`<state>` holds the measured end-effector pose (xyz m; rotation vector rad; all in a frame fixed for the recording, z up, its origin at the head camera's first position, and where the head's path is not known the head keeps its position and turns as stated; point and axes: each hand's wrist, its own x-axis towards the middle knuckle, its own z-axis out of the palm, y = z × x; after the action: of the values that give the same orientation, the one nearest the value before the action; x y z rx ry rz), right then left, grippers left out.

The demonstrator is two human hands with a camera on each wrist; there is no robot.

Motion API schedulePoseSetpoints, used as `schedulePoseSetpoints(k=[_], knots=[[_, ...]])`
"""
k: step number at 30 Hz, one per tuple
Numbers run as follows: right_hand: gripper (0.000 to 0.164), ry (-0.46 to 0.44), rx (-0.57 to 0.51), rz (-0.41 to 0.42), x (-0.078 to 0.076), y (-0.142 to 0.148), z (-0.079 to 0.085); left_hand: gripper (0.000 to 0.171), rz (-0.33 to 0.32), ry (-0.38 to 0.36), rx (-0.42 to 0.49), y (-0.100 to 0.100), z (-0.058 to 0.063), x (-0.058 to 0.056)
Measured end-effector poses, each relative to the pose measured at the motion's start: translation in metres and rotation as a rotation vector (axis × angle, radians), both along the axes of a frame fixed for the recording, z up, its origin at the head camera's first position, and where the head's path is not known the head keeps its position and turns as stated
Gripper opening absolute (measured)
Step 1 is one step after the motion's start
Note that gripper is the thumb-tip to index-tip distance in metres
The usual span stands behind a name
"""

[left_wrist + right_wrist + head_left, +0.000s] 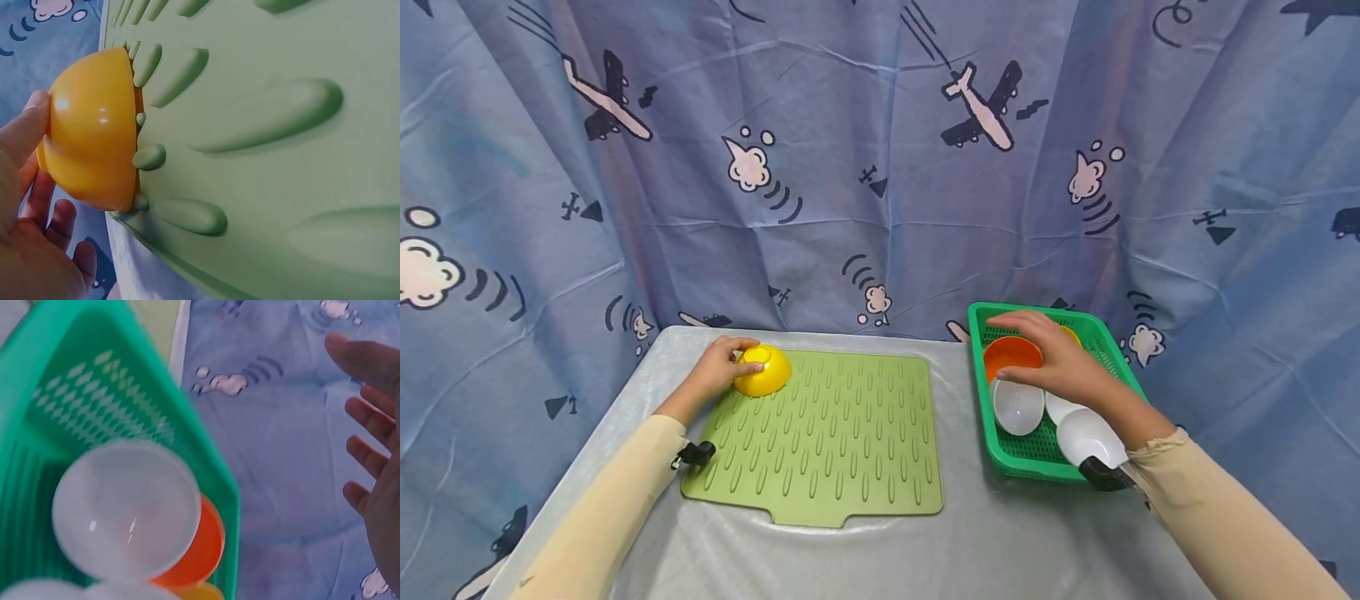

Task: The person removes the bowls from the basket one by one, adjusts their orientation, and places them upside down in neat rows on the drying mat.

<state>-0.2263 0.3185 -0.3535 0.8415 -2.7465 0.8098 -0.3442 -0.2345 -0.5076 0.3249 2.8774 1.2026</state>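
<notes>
A yellow bowl (762, 372) lies upside down at the far left corner of the green mat (827, 433). My left hand (724, 364) pinches it by its foot, thumb on one side and fingers on the other; in the left wrist view, the bowl's rim (134, 131) meets the mat's raised ridges. Over the green basket (1000, 454) hovers my right hand (1052, 354), fingers spread and holding nothing. Beneath and beside it are an orange bowl (1011, 354) and a white bowl (1018, 408). The right wrist view shows the white bowl (125, 509) overlapping the orange one (209, 544).
More white bowls (1086, 435) and a partly hidden yellow one (1070, 335) sit in the basket's right half. Mat and basket stand on a table with a pale grey cover (958, 542). A blue curtain with printed planes (820, 167) hangs behind the table.
</notes>
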Motion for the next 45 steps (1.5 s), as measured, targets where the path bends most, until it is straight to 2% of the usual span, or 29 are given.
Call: schedulePoseSetpoints(k=[8, 19, 33, 37, 45], knots=[[0.062, -0.04, 0.075, 0.032, -0.01, 0.031, -0.016, 0.055, 0.007, -0.007, 0.02, 0.0, -0.001, 0.002], [0.063, -0.242, 0.191, -0.02, -0.023, 0.062, -0.042, 0.055, 0.009, -0.002, 0.019, 0.0, -0.008, 0.0], [0.064, -0.31, 0.221, 0.018, -0.034, 0.075, -0.063, 0.054, 0.015, 0.008, 0.014, 0.0, -0.007, -0.001], [0.073, -0.33, 0.236, 0.024, -0.036, 0.076, -0.065, 0.055, 0.017, 0.002, 0.014, 0.001, -0.007, 0.001], [0.105, -0.382, 0.337, 0.048, -0.041, 0.072, -0.071, 0.055, 0.021, 0.01, 0.028, -0.002, -0.007, -0.003]])
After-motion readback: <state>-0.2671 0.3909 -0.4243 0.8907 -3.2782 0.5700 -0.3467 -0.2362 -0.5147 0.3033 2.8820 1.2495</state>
